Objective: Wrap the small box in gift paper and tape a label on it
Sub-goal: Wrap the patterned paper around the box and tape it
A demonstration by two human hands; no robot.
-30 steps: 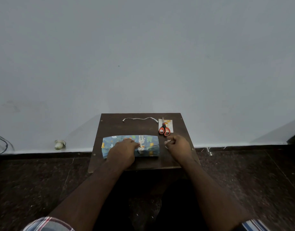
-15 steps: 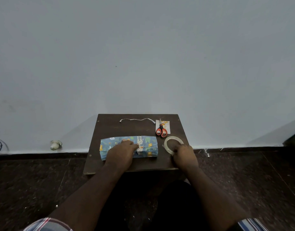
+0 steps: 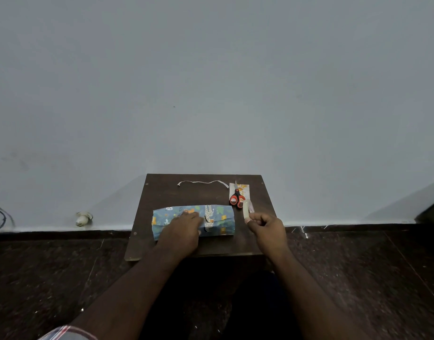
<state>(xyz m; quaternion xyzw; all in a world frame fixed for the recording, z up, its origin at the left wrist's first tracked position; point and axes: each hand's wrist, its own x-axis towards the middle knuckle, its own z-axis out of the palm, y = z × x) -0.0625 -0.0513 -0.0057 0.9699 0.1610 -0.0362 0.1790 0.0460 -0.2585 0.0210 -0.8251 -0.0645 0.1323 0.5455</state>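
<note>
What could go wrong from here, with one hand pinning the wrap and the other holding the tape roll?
1. Only the left hand presses the gift paper shut over the box; lifting it may let the folds spring open.
2. The right hand pinches the tape roll alone, so pulling a strip one-handed may tangle or stick crooked.
3. The scissors lie beyond the roll; reaching for them may drag the parcel.

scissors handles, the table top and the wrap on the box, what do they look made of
Scissors: handles look like glossy red and black plastic; the blades are too small to judge.
Table: dark brown wood or wood-look board with a matt finish and small screws at the corners.
Wrap on the box: thin printed paper, blue with animal figures, creased where it is folded over.
</note>
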